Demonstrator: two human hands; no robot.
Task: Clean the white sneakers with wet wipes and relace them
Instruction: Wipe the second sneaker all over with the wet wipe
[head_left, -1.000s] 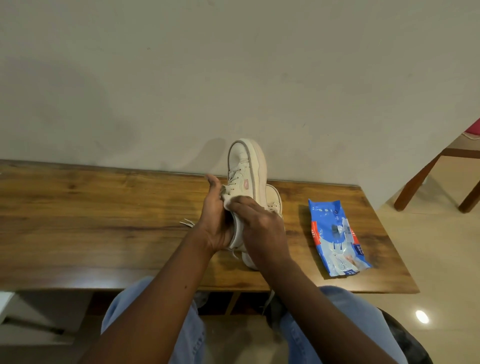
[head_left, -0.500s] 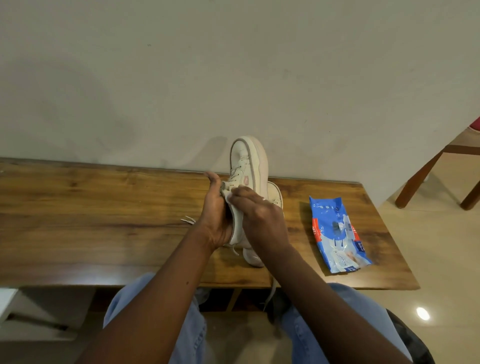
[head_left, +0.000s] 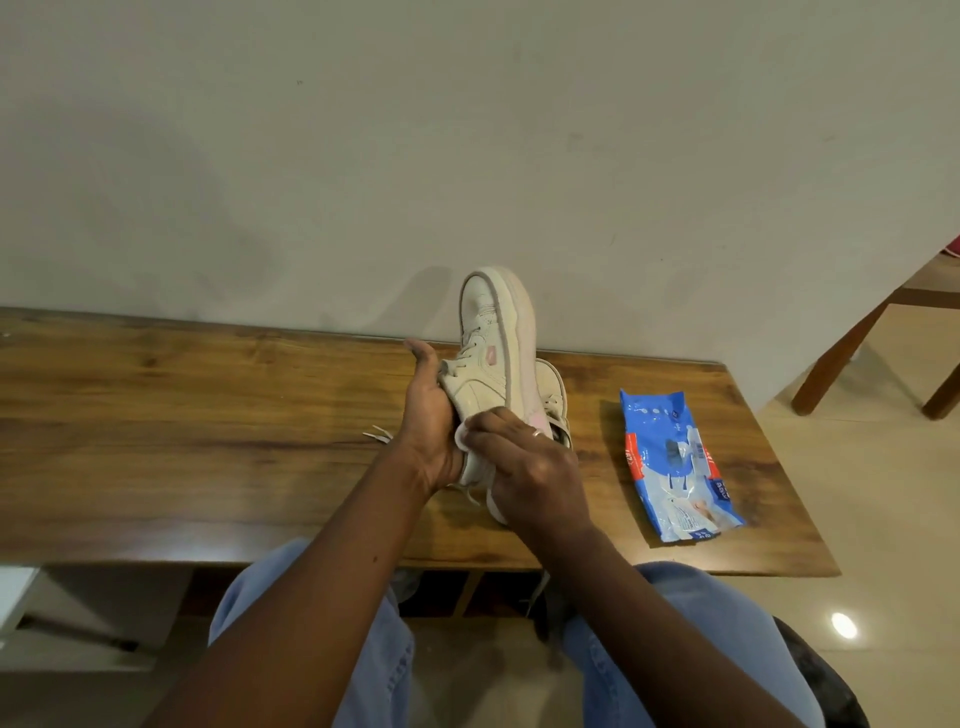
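Both sets of fingers curled: left hand (head_left: 430, 434) round the sneaker (head_left: 493, 364), right hand (head_left: 537, 467) round a wipe (head_left: 462, 430).

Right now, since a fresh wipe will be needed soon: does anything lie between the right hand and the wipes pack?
Nothing visible: only bare table separates the right hand, holding a wipe, from the wipes pack. The second sneaker lies farther back, off that path.

**Both hands up, both busy**

My left hand (head_left: 434, 421) grips the sneaker (head_left: 493, 358) from its left side, thumb pointing up, fingers hidden behind it. My right hand (head_left: 530, 467) shows its back to the camera, fingers curled, pressing a wipe (head_left: 464, 430) against the shoe. My forearms are bare and angle inward, wrists near each other, right fingertips just beside the left palm.
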